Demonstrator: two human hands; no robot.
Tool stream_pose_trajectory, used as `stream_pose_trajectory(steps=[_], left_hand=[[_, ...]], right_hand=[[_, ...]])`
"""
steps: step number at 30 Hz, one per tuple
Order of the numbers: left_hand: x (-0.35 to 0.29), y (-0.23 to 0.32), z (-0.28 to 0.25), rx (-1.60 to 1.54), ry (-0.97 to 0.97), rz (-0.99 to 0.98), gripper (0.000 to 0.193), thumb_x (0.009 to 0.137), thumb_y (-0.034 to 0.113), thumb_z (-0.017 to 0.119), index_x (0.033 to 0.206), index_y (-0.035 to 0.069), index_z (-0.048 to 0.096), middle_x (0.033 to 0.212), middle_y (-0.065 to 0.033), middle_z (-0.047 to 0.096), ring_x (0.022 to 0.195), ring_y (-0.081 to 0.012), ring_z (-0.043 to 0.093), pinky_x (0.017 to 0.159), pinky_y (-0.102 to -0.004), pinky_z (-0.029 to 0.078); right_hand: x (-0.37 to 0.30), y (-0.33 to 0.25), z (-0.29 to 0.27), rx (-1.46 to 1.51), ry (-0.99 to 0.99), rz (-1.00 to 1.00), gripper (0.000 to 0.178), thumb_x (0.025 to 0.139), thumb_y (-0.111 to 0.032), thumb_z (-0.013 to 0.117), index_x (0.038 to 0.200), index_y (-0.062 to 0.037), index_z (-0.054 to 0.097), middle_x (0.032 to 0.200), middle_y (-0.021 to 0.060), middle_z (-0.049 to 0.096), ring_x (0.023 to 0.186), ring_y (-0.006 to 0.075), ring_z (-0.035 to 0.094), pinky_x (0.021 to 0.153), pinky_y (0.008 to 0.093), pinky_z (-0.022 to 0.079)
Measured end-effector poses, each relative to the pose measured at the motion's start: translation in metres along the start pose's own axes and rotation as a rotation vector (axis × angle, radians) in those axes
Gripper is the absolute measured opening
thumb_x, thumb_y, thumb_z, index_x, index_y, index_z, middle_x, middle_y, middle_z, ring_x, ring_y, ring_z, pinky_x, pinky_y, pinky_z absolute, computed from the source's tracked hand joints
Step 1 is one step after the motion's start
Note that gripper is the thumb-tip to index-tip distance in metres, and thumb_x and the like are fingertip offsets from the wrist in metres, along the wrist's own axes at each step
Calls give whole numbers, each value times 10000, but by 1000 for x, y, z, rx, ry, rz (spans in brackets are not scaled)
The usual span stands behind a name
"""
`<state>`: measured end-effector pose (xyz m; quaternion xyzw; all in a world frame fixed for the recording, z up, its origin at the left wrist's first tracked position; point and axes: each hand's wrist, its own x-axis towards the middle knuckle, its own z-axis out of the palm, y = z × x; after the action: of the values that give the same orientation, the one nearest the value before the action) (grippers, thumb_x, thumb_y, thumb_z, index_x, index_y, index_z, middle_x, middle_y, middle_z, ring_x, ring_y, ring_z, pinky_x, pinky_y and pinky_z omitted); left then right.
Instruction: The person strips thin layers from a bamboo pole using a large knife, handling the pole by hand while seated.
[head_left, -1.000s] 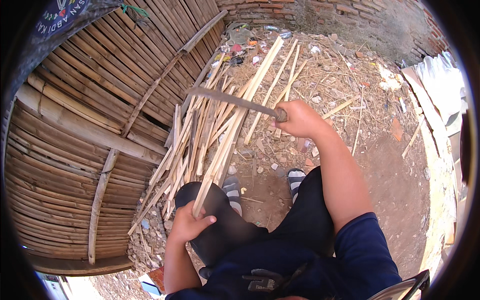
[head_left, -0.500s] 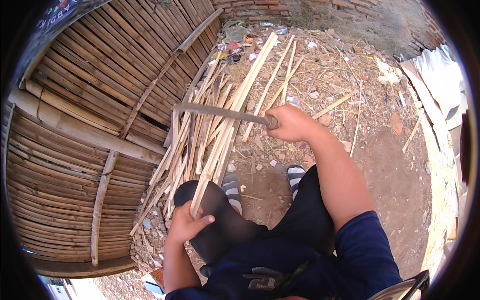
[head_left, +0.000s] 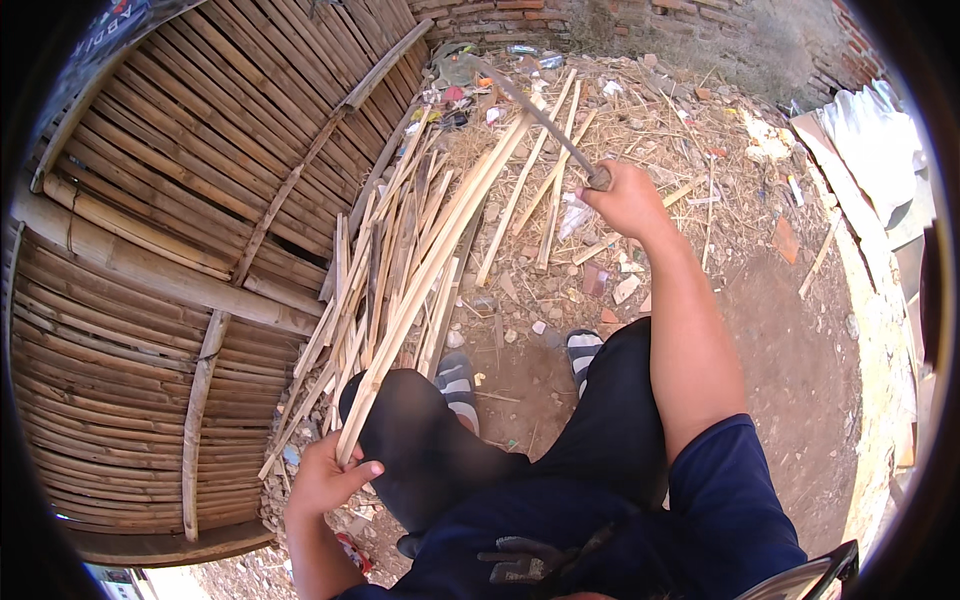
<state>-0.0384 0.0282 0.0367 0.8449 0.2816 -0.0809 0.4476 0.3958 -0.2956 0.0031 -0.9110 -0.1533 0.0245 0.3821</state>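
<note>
Pale strip (head_left: 425, 285) runs long & slanted, near end low beside L knee (head_left: 405, 400), far end up over the ground litter. L hand (head_left: 330, 475) grasps that near end, fingers curled round it. Strip's long edges look roughly straight. Room on L is tight: a pile of loose strips (head_left: 402, 225) lies btwn it & the bamboo wall (head_left: 120, 390). Room on R is wider, w/ brown dirt (head_left: 790, 360) spreading past R knee (head_left: 635, 350) to a pale ledge (head_left: 870, 400). Striped sandals (head_left: 456, 385) on ground just beyond knees. Further out, R hand (head_left: 630, 195) is clenched on the handle (head_left: 600, 178) of a long blade (head_left: 545, 118), pointing up & L across strip's far end; can't tell if its edge touches. Surface there = dirt w/ straw, stone bits & scraps, plus a few spread-out strips (head_left: 516, 207). White sheeting (head_left: 875, 145) far R; brick wall (head_left: 720, 45) at back.
</note>
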Motion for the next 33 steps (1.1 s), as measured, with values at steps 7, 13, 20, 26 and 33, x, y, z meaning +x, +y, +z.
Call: stream_pose_trajectory(steps=[7,13,20,26,33], left_hand=[[45,26,-32,36,67,21,331,865,225,884,915,58,603,742,46,562,678,-59,495,612,-256,433],[216,150,-1,-43,-91,213,611,932,458,789,1286,-8,611,958,-58,655,810,-117,620,749,-287,512],[284,249,68,121,27,535,1027,971,600,676,1645,-16,206,1644,-294,340,1456,-372,479,1155,-470,434],[288,140,41,296,20,482,925,962,523,719,1590,-41,342,1521,-276,514,1291,-343,635,1047,-451,518],[304,-145,-3,117,175,33,803,982,498,710,1513,-49,459,1308,-181,673,1066,-273,701,958,-386,540]], right_hand=[[9,42,-14,782,436,232,300,913,-265,785,965,-21,619,752,22,595,604,110,557,574,290,462],[7,35,-15,1003,357,170,274,902,-227,800,945,-41,603,739,3,569,584,100,532,545,273,436],[3,47,-19,943,365,212,262,909,-225,796,920,-65,589,721,-10,554,579,92,516,533,263,421],[0,56,-21,925,353,211,269,905,-230,801,945,-59,597,725,-13,552,588,92,521,539,259,419],[6,43,-14,1023,273,207,256,928,-217,785,855,-117,561,722,-24,528,590,94,502,555,255,418]])
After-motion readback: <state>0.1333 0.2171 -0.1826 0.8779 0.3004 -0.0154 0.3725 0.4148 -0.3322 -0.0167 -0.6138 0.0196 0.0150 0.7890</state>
